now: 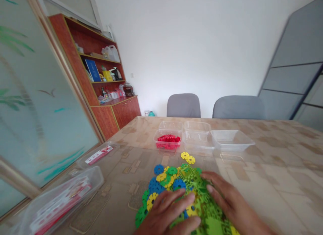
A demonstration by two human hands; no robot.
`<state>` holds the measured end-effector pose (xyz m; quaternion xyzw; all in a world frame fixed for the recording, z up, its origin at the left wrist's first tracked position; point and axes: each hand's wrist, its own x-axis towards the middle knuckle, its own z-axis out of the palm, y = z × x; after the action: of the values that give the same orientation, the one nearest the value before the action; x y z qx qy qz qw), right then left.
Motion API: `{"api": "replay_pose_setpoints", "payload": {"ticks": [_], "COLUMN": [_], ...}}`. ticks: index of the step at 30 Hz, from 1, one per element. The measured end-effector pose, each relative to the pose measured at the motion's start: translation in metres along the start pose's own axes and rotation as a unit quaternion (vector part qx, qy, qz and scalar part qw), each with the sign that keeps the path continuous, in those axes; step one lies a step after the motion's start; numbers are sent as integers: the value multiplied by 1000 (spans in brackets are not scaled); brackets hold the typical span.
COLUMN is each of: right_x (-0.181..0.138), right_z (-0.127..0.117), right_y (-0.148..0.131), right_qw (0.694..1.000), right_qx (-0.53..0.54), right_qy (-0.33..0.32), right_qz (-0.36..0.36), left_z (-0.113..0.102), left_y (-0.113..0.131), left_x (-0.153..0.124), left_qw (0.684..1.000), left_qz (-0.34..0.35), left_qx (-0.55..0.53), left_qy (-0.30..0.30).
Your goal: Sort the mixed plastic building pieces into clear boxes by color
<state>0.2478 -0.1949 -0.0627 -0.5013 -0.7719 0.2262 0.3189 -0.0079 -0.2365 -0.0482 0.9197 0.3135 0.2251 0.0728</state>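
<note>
A heap of plastic building pieces (181, 184) in blue, yellow, dark green and light green lies on the table near me. My left hand (169, 211) lies flat on the near left of the heap, fingers spread. My right hand (227, 201) rests on its right side, fingers stretched over the light green pieces. Neither hand grips anything. Two yellow discs (188, 157) lie apart just beyond the heap. A clear tub (161, 135) holding red pieces (168, 140) stands further back.
Several clear tubs (230, 140) stand beside the red one. A clear lidded box (60, 201) and its lid (98, 154) lie at the left table edge. Two grey chairs (183, 105) stand behind the table. A wooden shelf (101, 76) stands at left.
</note>
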Motion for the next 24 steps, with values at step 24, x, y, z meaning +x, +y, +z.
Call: {"api": "replay_pose_setpoints", "payload": {"ticks": [24], "right_x": [72], "right_z": [5], "right_y": [21], "right_qw": [996], "right_qx": [-36], "right_qy": [-67], "right_qz": [-54], "left_z": [-6], "left_y": [-98], "left_x": [68], "left_qw": [977], "left_qz": [-171], "left_qx": [-127], "left_qy": [-9]}}
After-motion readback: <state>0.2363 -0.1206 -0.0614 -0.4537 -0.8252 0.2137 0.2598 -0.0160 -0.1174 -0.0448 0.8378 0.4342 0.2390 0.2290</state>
